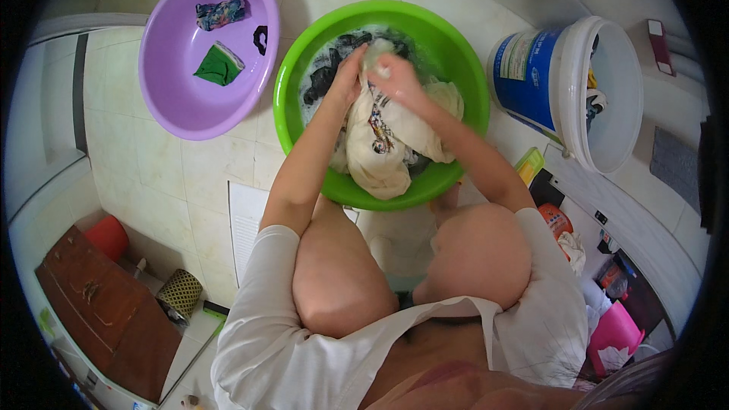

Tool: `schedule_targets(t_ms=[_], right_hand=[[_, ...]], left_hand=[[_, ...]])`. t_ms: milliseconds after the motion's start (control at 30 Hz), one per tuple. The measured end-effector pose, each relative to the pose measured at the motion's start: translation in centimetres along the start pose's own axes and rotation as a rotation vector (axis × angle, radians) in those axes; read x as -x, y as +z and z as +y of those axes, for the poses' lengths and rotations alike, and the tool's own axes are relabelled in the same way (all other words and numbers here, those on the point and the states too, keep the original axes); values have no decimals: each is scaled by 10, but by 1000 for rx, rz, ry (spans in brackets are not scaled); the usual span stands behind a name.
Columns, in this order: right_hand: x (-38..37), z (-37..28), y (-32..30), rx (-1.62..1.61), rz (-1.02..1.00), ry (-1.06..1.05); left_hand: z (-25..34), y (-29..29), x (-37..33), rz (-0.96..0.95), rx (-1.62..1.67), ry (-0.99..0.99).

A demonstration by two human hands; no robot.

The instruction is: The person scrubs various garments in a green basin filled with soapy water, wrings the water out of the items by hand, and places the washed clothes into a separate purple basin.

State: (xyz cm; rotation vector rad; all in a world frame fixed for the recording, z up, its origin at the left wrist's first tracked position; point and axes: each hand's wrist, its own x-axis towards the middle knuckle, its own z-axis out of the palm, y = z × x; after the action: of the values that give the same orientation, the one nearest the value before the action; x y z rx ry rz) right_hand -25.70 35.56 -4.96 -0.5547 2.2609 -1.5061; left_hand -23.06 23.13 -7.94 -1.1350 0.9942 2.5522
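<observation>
Here, both hands are at work over a green tub (284, 110) that sits on the tiled floor (163, 167). The left hand (350, 80) and the right hand (398, 82) grasp the upper end of a cream cloth (382, 148), close together, with a wet, foamy bunch of it between them; some of the left fingers are hidden. The cloth lies in the tub, its printed front spread toward the person, beside dark clothes (322, 82) in sudsy water. Left of the tub, just beside it, a purple basin (168, 68) holds a green cloth (217, 66), a patterned cloth (222, 14) and a black ring-shaped band (260, 39). To the right, near the tub, a white bucket (575, 91) with a blue label has some clothes (596, 104) inside.
</observation>
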Motion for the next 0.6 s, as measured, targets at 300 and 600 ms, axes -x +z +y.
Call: schedule_targets(t_ms=[300, 600], right_hand=[[-22, 6, -21, 596, 179, -173], [-11, 7, -24, 499, 225, -54]], left_hand=[[-22, 35, 7, -139, 174, -231], [-9, 31, 10, -139, 105, -5]])
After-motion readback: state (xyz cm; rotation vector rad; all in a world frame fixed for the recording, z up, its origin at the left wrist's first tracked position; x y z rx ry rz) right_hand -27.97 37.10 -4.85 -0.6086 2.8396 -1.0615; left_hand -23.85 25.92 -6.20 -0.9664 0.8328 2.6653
